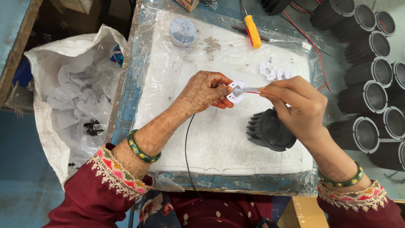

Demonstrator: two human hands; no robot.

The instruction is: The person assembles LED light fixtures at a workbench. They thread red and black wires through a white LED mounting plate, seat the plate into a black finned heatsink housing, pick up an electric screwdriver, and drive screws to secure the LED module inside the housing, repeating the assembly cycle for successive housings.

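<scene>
At the foam-topped bench, I watched the left hand (206, 90) pinch a small white round disc (236, 91) by its near edge, fingers curled tight around it and holding it just above the white foam pad (211, 139). The right hand (295, 107) met it from the other side, thumb and fingertips closed on a thin grey blade-like tool (244, 89) whose tip lay on the face of the disc. A red wire showed at the disc between the two hands, and a thin black wire (186, 143) trailed from under the left hand toward the near edge of the bench.

Just below the right hand, a black finned housing (268, 131) lay on its side on the pad, its open mouth turned toward the wrist. Farther back sat a few loose white plastic pieces (273, 72), a small heap of screws (212, 44), a round pale-blue tub (182, 31) and a yellow-handled screwdriver (253, 31). Rows of matching black housings (371, 97) stood on the table to the right, well apart from the hands. A white plastic sack (63, 84) gaped open to the left of the bench.
</scene>
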